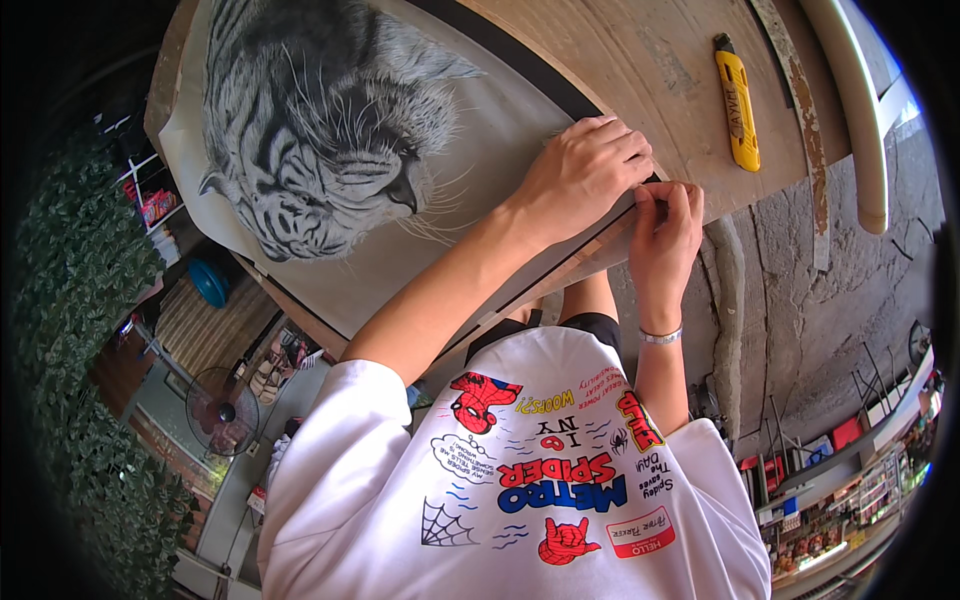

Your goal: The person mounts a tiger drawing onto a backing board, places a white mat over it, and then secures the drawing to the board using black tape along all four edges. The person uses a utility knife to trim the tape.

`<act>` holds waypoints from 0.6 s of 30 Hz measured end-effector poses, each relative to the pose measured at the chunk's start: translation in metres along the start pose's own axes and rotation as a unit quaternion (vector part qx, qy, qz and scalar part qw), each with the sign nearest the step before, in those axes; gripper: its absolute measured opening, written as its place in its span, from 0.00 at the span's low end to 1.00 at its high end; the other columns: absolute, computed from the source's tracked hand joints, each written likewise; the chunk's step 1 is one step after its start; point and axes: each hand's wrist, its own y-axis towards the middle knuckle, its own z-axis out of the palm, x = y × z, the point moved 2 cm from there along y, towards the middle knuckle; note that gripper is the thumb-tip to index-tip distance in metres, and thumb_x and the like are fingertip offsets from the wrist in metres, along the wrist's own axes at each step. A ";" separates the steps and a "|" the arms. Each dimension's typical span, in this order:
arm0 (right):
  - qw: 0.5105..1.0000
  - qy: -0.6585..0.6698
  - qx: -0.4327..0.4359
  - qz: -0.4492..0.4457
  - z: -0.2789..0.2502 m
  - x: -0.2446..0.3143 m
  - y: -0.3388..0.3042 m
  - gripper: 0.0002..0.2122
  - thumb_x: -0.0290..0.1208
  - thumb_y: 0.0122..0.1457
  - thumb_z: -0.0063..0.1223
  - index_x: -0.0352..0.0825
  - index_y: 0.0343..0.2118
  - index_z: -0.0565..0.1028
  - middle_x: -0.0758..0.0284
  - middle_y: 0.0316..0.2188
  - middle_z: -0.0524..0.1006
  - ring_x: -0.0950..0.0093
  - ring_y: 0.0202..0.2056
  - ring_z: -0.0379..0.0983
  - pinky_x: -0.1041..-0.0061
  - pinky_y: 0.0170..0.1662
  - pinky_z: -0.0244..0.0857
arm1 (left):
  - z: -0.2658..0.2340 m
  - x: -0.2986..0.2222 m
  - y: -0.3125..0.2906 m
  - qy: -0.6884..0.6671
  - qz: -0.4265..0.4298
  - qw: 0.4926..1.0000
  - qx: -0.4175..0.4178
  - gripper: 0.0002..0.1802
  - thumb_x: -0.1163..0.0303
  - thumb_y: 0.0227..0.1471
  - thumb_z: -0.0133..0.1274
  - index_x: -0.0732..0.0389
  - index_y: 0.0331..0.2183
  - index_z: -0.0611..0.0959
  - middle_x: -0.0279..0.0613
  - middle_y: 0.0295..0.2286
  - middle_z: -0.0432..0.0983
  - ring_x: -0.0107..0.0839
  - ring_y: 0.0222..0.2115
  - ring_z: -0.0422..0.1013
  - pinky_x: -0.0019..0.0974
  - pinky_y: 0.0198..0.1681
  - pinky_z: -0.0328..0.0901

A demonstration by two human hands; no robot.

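Note:
A large black-and-white tiger picture [330,150] on a pale sheet lies over the wooden table, with a black strip [545,60] along its far edge. At the sheet's right corner my left hand [590,165] bears down, its fingers bent and closed over the black border. Just beside it, my right hand [668,225] pinches the same corner between thumb and fingers. The very tip of the corner is partly hidden by both hands. A yellow utility knife [738,110] lies on the table to the right of my hands, touched by neither.
A worn, paint-stained straight strip [812,150] and a long white tube [860,120] lie at the right. Beyond the table edge is grey concrete floor [800,290]. At the left stand a fan [222,410], a round blue object [208,283] and leafy greenery [80,300]; stocked shelves [840,530] are lower right.

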 end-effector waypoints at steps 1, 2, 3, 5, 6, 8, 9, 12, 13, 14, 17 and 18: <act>1.000 -0.005 0.000 -0.001 0.000 0.000 0.000 0.05 0.22 0.60 0.60 0.28 0.34 0.75 0.56 0.35 0.72 0.58 0.36 0.72 0.64 0.40 0.68 | 0.000 0.001 0.000 0.000 0.001 1.000 -0.004 0.06 0.66 0.53 0.59 0.57 0.28 0.83 0.33 0.40 0.81 0.35 0.46 0.75 0.41 0.52 0.69; 1.000 -0.009 0.001 -0.005 -0.001 0.000 -0.001 0.05 0.22 0.60 0.61 0.28 0.35 0.76 0.57 0.35 0.72 0.59 0.36 0.72 0.64 0.40 0.68 | 0.000 0.001 -0.001 -0.001 0.000 1.000 -0.004 0.06 0.66 0.53 0.59 0.57 0.28 0.83 0.33 0.40 0.81 0.35 0.46 0.75 0.41 0.52 0.69; 1.000 0.001 0.002 0.011 -0.001 0.000 -0.002 0.05 0.23 0.60 0.61 0.28 0.36 0.76 0.57 0.35 0.72 0.61 0.35 0.72 0.65 0.39 0.69 | 0.001 0.002 -0.001 -0.006 -0.001 1.000 -0.004 0.06 0.66 0.53 0.59 0.57 0.28 0.83 0.33 0.40 0.81 0.36 0.46 0.75 0.41 0.52 0.69; 0.999 0.018 0.002 0.044 -0.002 0.001 -0.004 0.06 0.23 0.60 0.62 0.29 0.37 0.77 0.59 0.35 0.72 0.63 0.34 0.73 0.67 0.38 0.69 | 0.000 0.002 -0.002 -0.019 -0.008 1.000 0.004 0.05 0.67 0.53 0.59 0.56 0.28 0.83 0.33 0.40 0.81 0.36 0.47 0.75 0.42 0.52 0.69; 0.998 0.035 -0.001 0.043 -0.002 0.003 -0.006 0.07 0.23 0.59 0.63 0.29 0.38 0.77 0.59 0.35 0.72 0.65 0.33 0.74 0.68 0.38 0.70 | 0.000 0.002 -0.002 -0.016 -0.008 1.000 0.000 0.05 0.67 0.53 0.59 0.56 0.28 0.83 0.33 0.41 0.81 0.37 0.47 0.75 0.42 0.52 0.69; 0.996 0.062 -0.018 0.061 0.000 0.007 -0.010 0.08 0.23 0.59 0.64 0.30 0.40 0.78 0.60 0.34 0.72 0.68 0.31 0.74 0.70 0.37 0.70 | -0.001 0.002 -0.001 -0.016 -0.009 1.000 -0.005 0.05 0.67 0.53 0.60 0.56 0.28 0.83 0.32 0.41 0.82 0.38 0.47 0.75 0.43 0.53 0.69; 0.996 0.068 -0.028 0.056 0.001 0.008 -0.011 0.10 0.22 0.57 0.65 0.30 0.41 0.78 0.61 0.35 0.73 0.70 0.30 0.74 0.71 0.36 0.71 | -0.001 0.002 -0.001 -0.025 -0.008 1.000 -0.001 0.04 0.68 0.52 0.59 0.56 0.29 0.84 0.33 0.41 0.82 0.37 0.46 0.76 0.42 0.53 0.69; 0.987 0.128 -0.046 0.088 0.001 0.006 -0.011 0.12 0.21 0.56 0.66 0.30 0.42 0.77 0.63 0.34 0.71 0.73 0.30 0.75 0.73 0.35 0.71 | -0.003 0.004 0.001 -0.045 -0.003 0.999 0.008 0.03 0.69 0.51 0.58 0.56 0.30 0.85 0.33 0.40 0.82 0.34 0.45 0.76 0.41 0.52 0.69; 0.987 0.123 -0.043 0.090 -0.001 0.004 -0.010 0.13 0.21 0.56 0.67 0.30 0.42 0.77 0.63 0.34 0.71 0.73 0.30 0.75 0.74 0.35 0.70 | -0.004 0.004 0.002 -0.046 -0.002 0.999 0.007 0.03 0.69 0.51 0.59 0.55 0.29 0.85 0.32 0.40 0.82 0.34 0.44 0.76 0.41 0.51 0.69; 0.988 0.121 -0.036 0.092 -0.002 0.002 -0.008 0.13 0.21 0.56 0.67 0.30 0.43 0.77 0.63 0.34 0.71 0.74 0.30 0.74 0.74 0.35 0.70 | -0.005 0.004 0.002 -0.046 -0.002 0.999 0.006 0.02 0.69 0.51 0.60 0.55 0.28 0.85 0.31 0.40 0.82 0.34 0.44 0.76 0.41 0.50 0.69; 0.988 0.131 -0.026 0.082 -0.008 -0.003 -0.002 0.12 0.21 0.56 0.67 0.30 0.41 0.77 0.63 0.34 0.71 0.74 0.30 0.74 0.74 0.34 0.70 | -0.006 0.004 0.004 -0.046 -0.005 0.999 0.002 0.03 0.68 0.50 0.61 0.55 0.26 0.84 0.30 0.40 0.82 0.34 0.43 0.76 0.41 0.50 0.69; 0.987 0.139 -0.022 0.073 -0.009 -0.004 0.000 0.11 0.22 0.56 0.67 0.30 0.40 0.78 0.63 0.34 0.71 0.74 0.29 0.74 0.74 0.34 0.70 | -0.006 0.004 0.004 -0.045 -0.007 0.999 0.004 0.04 0.68 0.50 0.61 0.55 0.26 0.84 0.30 0.40 0.82 0.34 0.43 0.76 0.41 0.50 0.69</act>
